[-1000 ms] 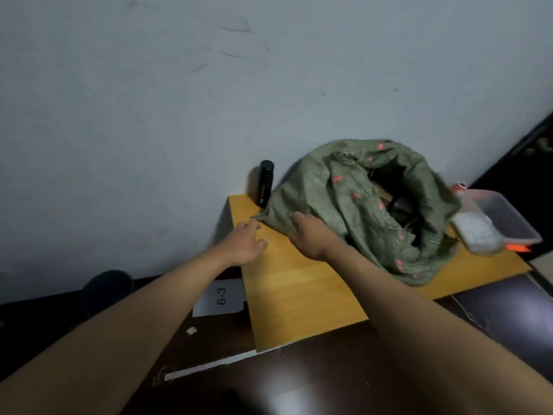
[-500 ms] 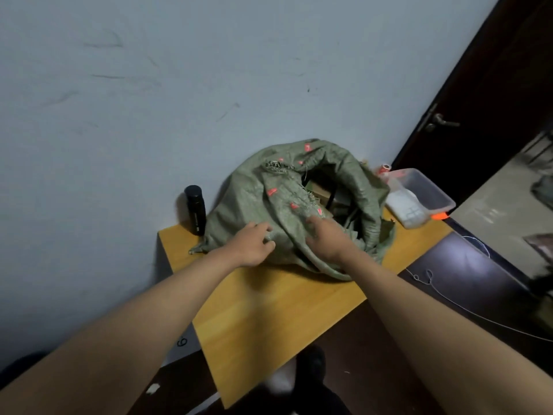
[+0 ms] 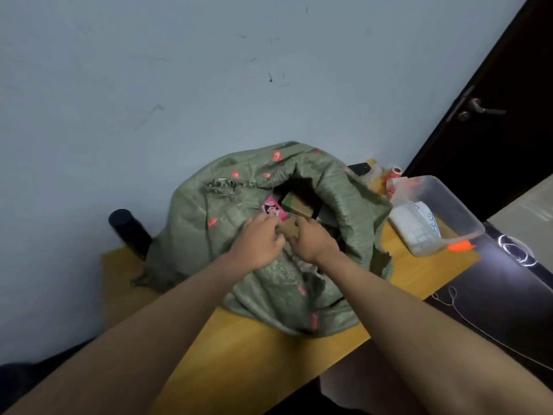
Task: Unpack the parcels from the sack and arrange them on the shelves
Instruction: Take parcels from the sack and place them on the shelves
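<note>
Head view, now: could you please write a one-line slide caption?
Both hands, left and right, grasp a parcel at the mouth of the green sack on the wooden table.

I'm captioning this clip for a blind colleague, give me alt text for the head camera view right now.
Both hands, left hand and right hand, grip a small brown parcel at the mouth of a green woven sack on a yellow table. A black bottle stands left of it, a clear plastic tub right.

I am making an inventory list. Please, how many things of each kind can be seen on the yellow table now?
Green woven sack: 1
Parcels showing at the sack mouth, a brown box with pink sticker and a second box: at least 2
Black bottle: 1
Clear plastic tub: 1
Total: 5, plus small unclear items behind the tub.
</note>
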